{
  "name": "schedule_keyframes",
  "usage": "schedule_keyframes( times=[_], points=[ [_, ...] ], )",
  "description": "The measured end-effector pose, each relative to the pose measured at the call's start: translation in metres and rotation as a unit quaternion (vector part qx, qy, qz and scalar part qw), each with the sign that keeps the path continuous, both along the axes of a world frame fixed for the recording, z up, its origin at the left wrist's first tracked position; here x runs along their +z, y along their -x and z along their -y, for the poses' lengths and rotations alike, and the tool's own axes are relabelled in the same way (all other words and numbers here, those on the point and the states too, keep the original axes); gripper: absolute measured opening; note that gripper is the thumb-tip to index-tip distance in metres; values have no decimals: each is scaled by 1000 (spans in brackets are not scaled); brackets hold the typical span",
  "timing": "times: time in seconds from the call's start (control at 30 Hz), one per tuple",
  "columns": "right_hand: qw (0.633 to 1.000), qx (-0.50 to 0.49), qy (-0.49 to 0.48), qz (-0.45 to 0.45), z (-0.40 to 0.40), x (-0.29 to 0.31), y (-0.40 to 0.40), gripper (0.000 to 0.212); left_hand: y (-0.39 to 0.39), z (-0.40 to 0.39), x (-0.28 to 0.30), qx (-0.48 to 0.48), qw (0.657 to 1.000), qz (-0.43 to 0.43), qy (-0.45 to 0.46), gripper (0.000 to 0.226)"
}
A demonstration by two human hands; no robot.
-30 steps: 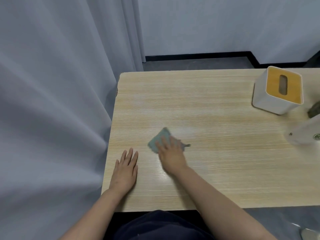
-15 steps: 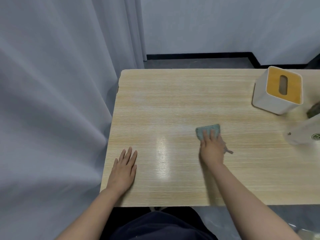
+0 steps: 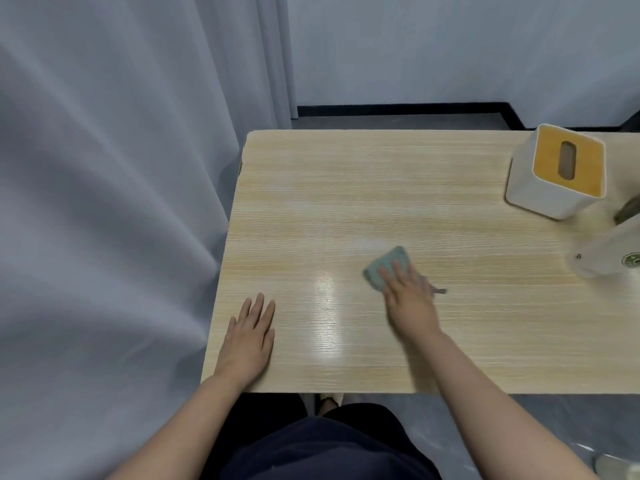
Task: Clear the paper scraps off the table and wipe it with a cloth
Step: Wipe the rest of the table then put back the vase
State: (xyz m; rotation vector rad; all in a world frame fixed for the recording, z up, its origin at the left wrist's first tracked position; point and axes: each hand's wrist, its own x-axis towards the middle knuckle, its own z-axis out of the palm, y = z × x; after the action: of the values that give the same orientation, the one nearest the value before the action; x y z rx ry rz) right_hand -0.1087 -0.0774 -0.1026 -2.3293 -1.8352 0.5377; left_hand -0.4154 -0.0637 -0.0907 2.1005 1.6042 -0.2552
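A small teal cloth lies flat on the light wooden table, near its middle. My right hand presses on the cloth with straight fingers, covering its near half. Flat on the table near the front left corner rests my left hand, fingers straight, holding nothing. No paper scraps show on the tabletop.
A white tissue box with a yellow-orange top stands at the back right. A white container with a green logo sits at the right edge. A grey curtain hangs close along the table's left side.
My right hand slid the cloth from the left-middle of the table to the right, then back a little to the left. My left hand stayed put.
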Motion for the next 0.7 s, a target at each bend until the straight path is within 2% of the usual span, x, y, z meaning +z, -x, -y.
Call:
schedule_keyframes(
  times=[0.1, 0.2, 0.3, 0.4, 0.5, 0.57, 0.63, 0.7],
  points=[
    [993, -111, 37, 18, 11, 5, -28, 46, -1, 7, 0, 4, 1000, 5, -6, 54],
    [990, -127, 46, 41, 11, 1, 0, 48, 2, 10, -1, -5, 1000, -1, -8, 54],
    [998, 11, 27, 61, 18, -4, 66, 55, 5, 10, -1, -13, 1000, -2, -7, 54],
    [980, 192, 38, 27, 35, 1, 119, 42, 8, 10, -2, -27, 1000, -8, -4, 55],
    [964, 253, 78, 38, 45, 4, 120, 45, 13, 17, -2, -34, 999, -17, -2, 55],
    [975, 208, 75, 21, 46, 5, 95, 52, 16, 26, -3, -36, 999, -23, -7, 54],
    [993, 96, 62, 17, 50, 6, 62, 56, 18, 33, -4, -36, 999, -24, -12, 54],
    [999, -5, 43, 29, 60, 6, 28, 50, 20, 38, -4, -33, 999, -21, -14, 54]
  ],
)
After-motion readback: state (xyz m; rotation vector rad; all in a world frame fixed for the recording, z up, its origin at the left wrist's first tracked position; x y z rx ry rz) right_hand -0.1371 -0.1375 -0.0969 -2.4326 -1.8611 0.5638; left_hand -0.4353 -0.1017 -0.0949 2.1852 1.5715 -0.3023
